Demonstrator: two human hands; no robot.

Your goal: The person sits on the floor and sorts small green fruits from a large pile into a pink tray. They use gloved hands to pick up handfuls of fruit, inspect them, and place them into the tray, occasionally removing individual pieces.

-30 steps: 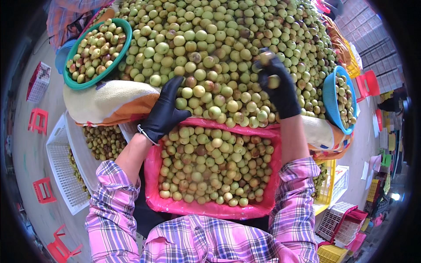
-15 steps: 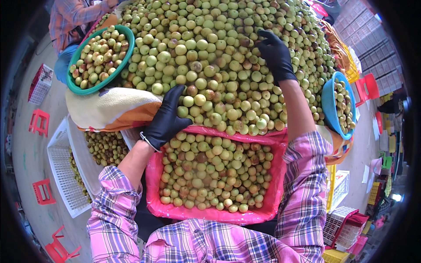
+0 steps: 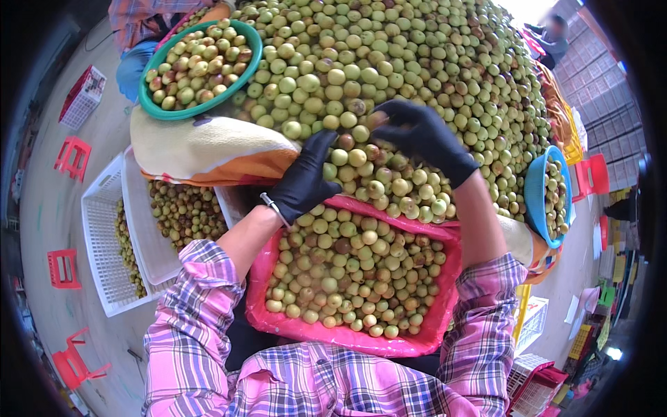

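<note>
A large heap of small round fruits, green to reddish brown and looking like jujubes (image 3: pixel 417 62), spreads out before me. My left hand (image 3: pixel 306 177), black-gloved, rests at the heap's near edge with thumb and fingers spread apart, holding nothing. Over the heap, my black-gloved right hand (image 3: pixel 425 139) is bent inward, thumb and fingers closing on a brownish jujube (image 3: pixel 377 119). Just below both hands sits a basket lined with pink plastic (image 3: pixel 278 318), filled with jujubes. Its far left corner lies beneath my left hand.
A green basin (image 3: pixel 256 52) of jujubes stands at the heap's left, a blue basket (image 3: pixel 535 198) at its right. A cream and orange cloth (image 3: pixel 201 149) edges the heap. White crates (image 3: pixel 104 254) with fruit stand at left, near red stools (image 3: pixel 64 270). Another person's sleeve (image 3: pixel 139 24) shows far left.
My right hand has come from deep in the heap back toward me and inward, fingers now round a jujube. My left hand stays at the edge. The whole view has shifted slightly.
</note>
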